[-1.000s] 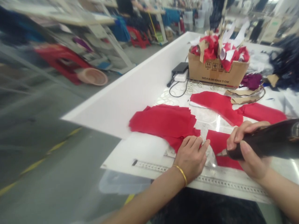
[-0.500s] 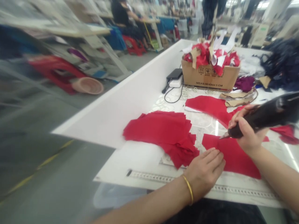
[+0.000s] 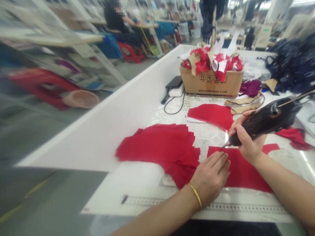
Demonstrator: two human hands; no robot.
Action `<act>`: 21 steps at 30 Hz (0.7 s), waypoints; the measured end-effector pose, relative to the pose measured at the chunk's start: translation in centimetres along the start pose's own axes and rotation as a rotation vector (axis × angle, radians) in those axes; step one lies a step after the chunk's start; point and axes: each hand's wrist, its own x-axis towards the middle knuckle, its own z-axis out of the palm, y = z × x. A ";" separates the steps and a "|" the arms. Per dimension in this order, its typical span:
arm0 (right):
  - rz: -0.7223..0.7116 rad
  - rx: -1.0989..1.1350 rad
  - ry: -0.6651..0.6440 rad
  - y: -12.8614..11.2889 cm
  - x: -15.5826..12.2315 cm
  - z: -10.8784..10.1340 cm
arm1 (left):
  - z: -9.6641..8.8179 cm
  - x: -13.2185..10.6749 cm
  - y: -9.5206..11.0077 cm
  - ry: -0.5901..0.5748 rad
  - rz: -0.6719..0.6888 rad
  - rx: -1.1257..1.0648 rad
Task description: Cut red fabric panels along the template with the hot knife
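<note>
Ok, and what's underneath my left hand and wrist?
Your left hand lies partly over a flat red fabric piece; a ruler strip passes beneath the wrist. Anything directly beneath your palm is covered.

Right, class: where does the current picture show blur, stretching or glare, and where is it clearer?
Head view, left: the red plastic stool is smeared and stretched; head view, centre: the cardboard box is clearer, its "MEAS" print readable; head view, right: a white glare streak crosses the tabletop.
</note>
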 end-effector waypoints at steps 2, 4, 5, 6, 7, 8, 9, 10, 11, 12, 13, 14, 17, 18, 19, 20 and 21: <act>0.006 -0.003 0.002 0.2 -0.1 0.0 | 0.1 0.1 -0.1 0.006 -0.003 -0.001; 0.016 -0.047 0.014 0.3 -0.2 0.0 | 0.0 0.1 -0.1 0.007 -0.003 -0.001; 0.023 -0.072 0.021 0.3 -0.2 0.0 | 0.0 0.2 -0.1 0.008 -0.001 0.003; 0.031 -0.090 0.026 0.3 -0.2 -0.1 | -0.1 0.4 -0.1 0.004 0.001 0.011; 0.040 -0.094 0.027 0.2 -0.1 -0.2 | -0.2 0.5 -0.1 -0.008 0.002 0.021; 0.050 -0.088 0.024 0.1 -0.1 -0.4 | -0.2 0.8 0.0 -0.027 0.004 0.031; 0.057 -0.077 0.025 -0.1 0.1 -0.6 | -0.2 1.1 0.1 -0.052 0.012 0.038; 0.058 -0.067 0.026 -0.3 0.2 -0.9 | -0.2 1.4 0.2 -0.077 0.024 0.043; 0.050 -0.060 0.032 -0.5 0.3 -1.2 | 0.0 1.7 0.4 -0.097 0.039 0.046; 0.041 -0.062 0.039 -0.8 0.5 -1.6 | 0.2 2.0 0.7 -0.105 0.057 0.047; 0.033 -0.067 0.047 -1.1 0.6 -2.0 | 0.5 2.4 1.0 -0.099 0.075 0.048; 0.025 -0.074 0.055 -1.3 0.7 -2.5 | 0.9 2.6 1.4 -0.086 0.091 0.047; 0.026 -0.089 0.074 -1.7 0.9 -3.6 | 2.1 3.1 2.3 -0.049 0.128 0.040; 0.025 -0.086 0.078 -1.8 0.8 -3.8 | 2.5 3.1 2.5 -0.048 0.136 0.042; 0.019 -0.078 0.082 -1.8 0.7 -4.0 | 2.7 3.1 2.6 -0.052 0.144 0.045; 0.012 -0.069 0.085 -1.8 0.6 -4.0 | 2.9 3.1 2.7 -0.055 0.148 0.047; 0.004 -0.062 0.084 -1.7 0.5 -4.0 | 3.0 3.0 2.6 -0.049 0.153 0.046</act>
